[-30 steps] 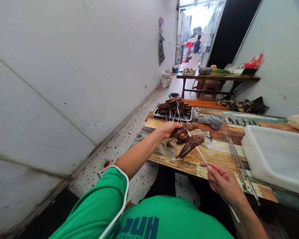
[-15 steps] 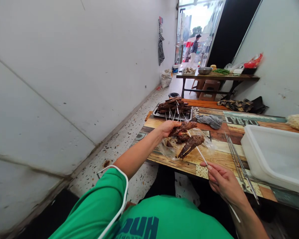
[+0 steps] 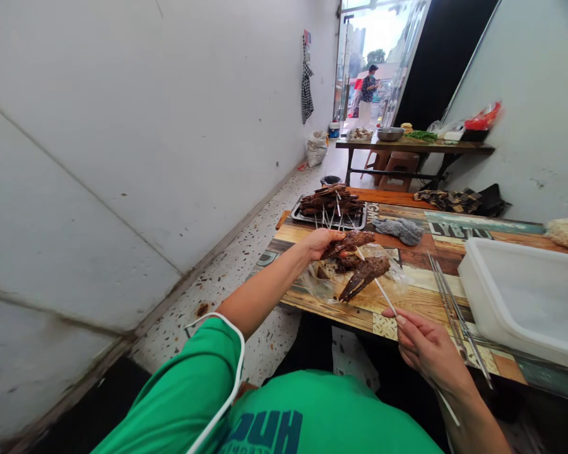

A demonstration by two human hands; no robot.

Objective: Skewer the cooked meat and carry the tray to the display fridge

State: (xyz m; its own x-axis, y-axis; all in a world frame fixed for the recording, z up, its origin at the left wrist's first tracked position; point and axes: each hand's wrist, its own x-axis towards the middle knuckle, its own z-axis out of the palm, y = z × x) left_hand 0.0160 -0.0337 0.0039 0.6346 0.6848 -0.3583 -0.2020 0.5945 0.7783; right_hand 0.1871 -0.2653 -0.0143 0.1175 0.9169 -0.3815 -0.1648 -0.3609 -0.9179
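My left hand is closed round a dark brown piece of cooked meat, held over a clear plastic bag on the table. Between the fingers and thumb of my right hand is a thin pale skewer, its tail running past the wrist. A second dark meat piece, tapered like a beaked duck head, is threaded on this skewer. The skewer's front part shows beyond that piece, close to the meat in my left hand; whether it enters it I cannot tell. More meat lies on the bag below.
A metal tray of piled skewered meat stands at the table's far left, beside a grey cloth. To the right lie several metal skewers and a white plastic tub. Behind is another table with food; a person stands outside.
Both hands keep nearly the same place and grip, with only a very slight shift of the skewered piece. Outside the door, the person has turned a little and moved slightly left.
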